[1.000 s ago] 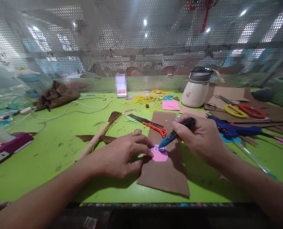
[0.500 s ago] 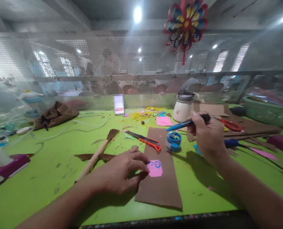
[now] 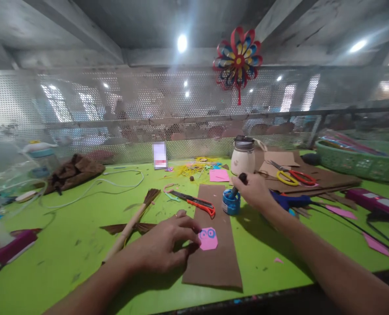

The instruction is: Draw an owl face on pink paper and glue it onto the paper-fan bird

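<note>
A pink paper piece with two blue rings drawn on it lies on a brown sheet. The fingertips of my left hand rest at its left edge, fingers bent and apart. My right hand is closed on a dark-handled brush, whose lower end is inside the blue paint jar. The jar stands beside the right edge of the brown sheet. An orange cutter knife lies across the sheet's upper left edge.
A wooden stick with brown bristles lies left. Behind are a white jar, pink paper and a phone. Scissors, a blue glue gun and a green basket are at right.
My right hand has lowered the brush into the paint jar. My left hand stays at the pink paper's edge. The view has tilted up and shifted right.
</note>
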A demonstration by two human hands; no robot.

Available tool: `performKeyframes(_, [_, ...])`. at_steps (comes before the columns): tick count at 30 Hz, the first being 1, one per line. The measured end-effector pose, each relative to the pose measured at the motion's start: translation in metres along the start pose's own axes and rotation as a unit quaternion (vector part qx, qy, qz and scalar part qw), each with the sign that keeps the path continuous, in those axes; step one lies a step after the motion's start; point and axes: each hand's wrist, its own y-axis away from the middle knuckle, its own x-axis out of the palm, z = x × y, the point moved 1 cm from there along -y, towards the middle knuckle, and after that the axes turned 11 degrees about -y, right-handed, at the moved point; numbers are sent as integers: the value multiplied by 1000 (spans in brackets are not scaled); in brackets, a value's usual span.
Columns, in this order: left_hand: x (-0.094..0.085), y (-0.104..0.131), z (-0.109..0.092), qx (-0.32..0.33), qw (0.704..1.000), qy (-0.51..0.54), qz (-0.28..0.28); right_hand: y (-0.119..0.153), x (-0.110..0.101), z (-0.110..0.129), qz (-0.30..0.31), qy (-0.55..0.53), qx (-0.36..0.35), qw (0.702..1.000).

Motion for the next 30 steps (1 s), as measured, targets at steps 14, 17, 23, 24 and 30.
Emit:
performKeyframes(14, [6,-1,9,12,999,12,-29,-6,-22,12,-110,-30,6,993])
performKeyframes(17, [3,-1,6,16,1000,11,-23,-4,-27,17,-134,-74,8,988])
performKeyframes(23, [3,-1,5,18,999,19,-24,-7,-29,16,-164,-207,70,962])
performKeyframes(24, [4,-1,5,16,999,20,-25,-8,-29,15,-167,-225,82,956])
performKeyframes(30, [6,-1,7,10,1000,16,-18,-12,-26,15,-180,-291,120,932])
